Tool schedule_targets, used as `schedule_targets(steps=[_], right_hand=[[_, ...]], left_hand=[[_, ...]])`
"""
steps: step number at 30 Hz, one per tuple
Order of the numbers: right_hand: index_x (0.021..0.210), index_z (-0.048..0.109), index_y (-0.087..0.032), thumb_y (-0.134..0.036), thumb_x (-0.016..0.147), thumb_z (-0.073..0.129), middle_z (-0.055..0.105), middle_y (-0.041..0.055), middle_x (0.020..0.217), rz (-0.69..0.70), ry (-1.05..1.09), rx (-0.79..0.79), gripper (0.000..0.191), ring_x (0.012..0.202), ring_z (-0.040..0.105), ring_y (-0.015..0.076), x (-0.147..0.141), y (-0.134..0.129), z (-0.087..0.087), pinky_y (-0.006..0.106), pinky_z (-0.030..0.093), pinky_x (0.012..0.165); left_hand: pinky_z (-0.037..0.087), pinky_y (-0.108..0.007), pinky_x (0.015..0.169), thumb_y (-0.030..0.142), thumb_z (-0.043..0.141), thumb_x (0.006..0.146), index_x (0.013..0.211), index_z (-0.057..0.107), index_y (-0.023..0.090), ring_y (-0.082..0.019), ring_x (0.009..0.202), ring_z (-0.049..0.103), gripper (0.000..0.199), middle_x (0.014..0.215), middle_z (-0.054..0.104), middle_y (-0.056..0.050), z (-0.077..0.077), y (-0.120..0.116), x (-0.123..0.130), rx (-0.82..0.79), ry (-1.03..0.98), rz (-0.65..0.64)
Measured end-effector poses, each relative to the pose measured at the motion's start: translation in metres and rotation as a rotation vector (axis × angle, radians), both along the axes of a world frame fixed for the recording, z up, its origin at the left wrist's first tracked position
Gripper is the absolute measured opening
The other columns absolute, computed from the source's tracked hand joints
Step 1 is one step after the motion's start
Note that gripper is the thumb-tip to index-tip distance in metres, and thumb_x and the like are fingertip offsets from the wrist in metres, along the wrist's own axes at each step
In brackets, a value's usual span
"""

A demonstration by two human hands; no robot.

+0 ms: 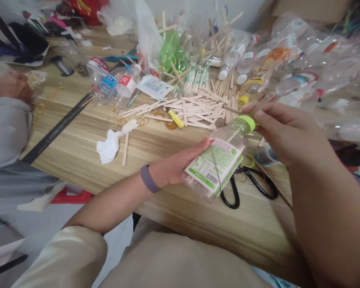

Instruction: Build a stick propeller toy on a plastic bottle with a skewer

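My left hand (180,162) is wrapped around a clear plastic bottle (199,188), tilted with its neck up and to the right. The bottle has a white and green label, a thin dark strand across it, and a bright green ring or cap at the neck. Inside, a pale stick shows through the neck. Beside the green neck, my right hand (277,124) is closed with thumb and fingers pinching a wooden craft stick (264,101). Black-handled scissors (259,184) lie on the table under the bottle, partly hidden by it.
Craft sticks (195,106) are piled beyond the bottle, with a yellow-handled cutter (176,119) and rubber bands. Empty plastic bottles (306,76) crowd the right. A crumpled tissue (108,146) and a long black strip (60,126) lie left. Another person's hand (13,86) is at far left.
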State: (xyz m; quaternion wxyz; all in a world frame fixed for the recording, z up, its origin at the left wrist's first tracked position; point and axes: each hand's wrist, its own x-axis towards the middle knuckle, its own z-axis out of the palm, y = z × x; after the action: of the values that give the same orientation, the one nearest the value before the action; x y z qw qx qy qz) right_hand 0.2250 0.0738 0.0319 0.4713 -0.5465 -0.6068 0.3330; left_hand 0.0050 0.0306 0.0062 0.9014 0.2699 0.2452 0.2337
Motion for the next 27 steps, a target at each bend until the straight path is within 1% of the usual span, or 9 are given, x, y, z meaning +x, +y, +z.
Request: schedule_targets(steps=[3, 6, 9, 13, 17, 21, 23, 27], right_hand=[[0.089, 0.074, -0.021, -0.024, 0.087, 0.064, 0.071, 0.0031, 0.087, -0.043, -0.051, 0.023, 0.011, 0.078, 0.062, 0.014, 0.0, 0.0, 0.001, 0.03, 0.05, 0.075], [0.091, 0.074, -0.021, -0.024, 0.088, 0.063, 0.071, 0.0034, 0.088, -0.078, -0.1, 0.057, 0.012, 0.081, 0.063, 0.0144, 0.0, -0.002, 0.004, 0.032, 0.048, 0.079], [0.091, 0.074, -0.02, -0.024, 0.089, 0.062, 0.071, 0.0038, 0.088, -0.064, -0.121, 0.083, 0.012, 0.084, 0.063, 0.0155, -0.001, -0.004, 0.006, 0.033, 0.048, 0.08], [0.09, 0.075, -0.021, -0.022, 0.088, 0.063, 0.072, 0.0032, 0.089, -0.087, -0.162, 0.122, 0.012, 0.081, 0.063, 0.0146, -0.001, -0.007, 0.01, 0.033, 0.047, 0.079], [0.09, 0.075, -0.022, -0.022, 0.087, 0.063, 0.073, 0.0025, 0.087, -0.127, -0.177, 0.124, 0.012, 0.077, 0.062, 0.0138, -0.001, -0.007, 0.012, 0.032, 0.046, 0.075], [0.087, 0.074, -0.022, -0.021, 0.087, 0.062, 0.075, 0.003, 0.093, -0.115, -0.189, 0.129, 0.012, 0.082, 0.064, 0.0153, -0.001, -0.007, 0.012, 0.033, 0.047, 0.078], [0.087, 0.074, -0.022, -0.022, 0.087, 0.062, 0.074, 0.0033, 0.093, -0.105, -0.196, 0.14, 0.012, 0.084, 0.064, 0.0163, -0.001, -0.007, 0.012, 0.034, 0.047, 0.078], [0.089, 0.073, -0.022, -0.026, 0.087, 0.062, 0.073, 0.0032, 0.089, -0.075, -0.204, 0.185, 0.011, 0.079, 0.062, 0.0164, 0.0, -0.007, 0.012, 0.035, 0.046, 0.076]], left_hand=[[0.049, -0.033, 0.089, 0.055, 0.037, 0.097, 0.124, 0.062, 0.018, -0.02, 0.095, 0.068, 0.051, 0.109, 0.072, -0.008, 0.002, -0.001, 0.0, -0.002, 0.021, 0.003], [0.049, -0.034, 0.09, 0.054, 0.037, 0.098, 0.121, 0.064, 0.019, -0.021, 0.096, 0.068, 0.05, 0.108, 0.072, -0.007, 0.002, 0.0, 0.0, 0.009, 0.05, -0.001], [0.049, -0.034, 0.09, 0.057, 0.039, 0.096, 0.121, 0.064, 0.019, -0.022, 0.096, 0.068, 0.052, 0.108, 0.072, -0.008, 0.0, 0.0, 0.0, 0.023, 0.04, -0.006], [0.05, -0.033, 0.085, 0.055, 0.039, 0.097, 0.123, 0.062, 0.02, -0.021, 0.094, 0.068, 0.05, 0.109, 0.072, -0.007, -0.001, 0.001, 0.0, 0.015, 0.032, -0.004], [0.049, -0.031, 0.08, 0.054, 0.041, 0.097, 0.12, 0.064, 0.02, -0.018, 0.085, 0.067, 0.047, 0.103, 0.072, -0.006, -0.002, 0.0, 0.0, 0.014, 0.047, 0.014], [0.049, -0.028, 0.079, 0.056, 0.049, 0.093, 0.114, 0.066, 0.018, -0.016, 0.082, 0.066, 0.047, 0.096, 0.072, -0.005, -0.006, 0.0, 0.0, 0.03, 0.052, 0.041], [0.049, -0.028, 0.079, 0.057, 0.049, 0.092, 0.114, 0.066, 0.018, -0.017, 0.083, 0.067, 0.048, 0.096, 0.072, -0.005, -0.007, 0.001, 0.0, 0.036, 0.046, 0.038], [0.05, -0.028, 0.079, 0.057, 0.047, 0.093, 0.115, 0.065, 0.019, -0.017, 0.085, 0.068, 0.048, 0.097, 0.072, -0.005, -0.004, 0.0, 0.0, 0.042, 0.034, 0.027]])
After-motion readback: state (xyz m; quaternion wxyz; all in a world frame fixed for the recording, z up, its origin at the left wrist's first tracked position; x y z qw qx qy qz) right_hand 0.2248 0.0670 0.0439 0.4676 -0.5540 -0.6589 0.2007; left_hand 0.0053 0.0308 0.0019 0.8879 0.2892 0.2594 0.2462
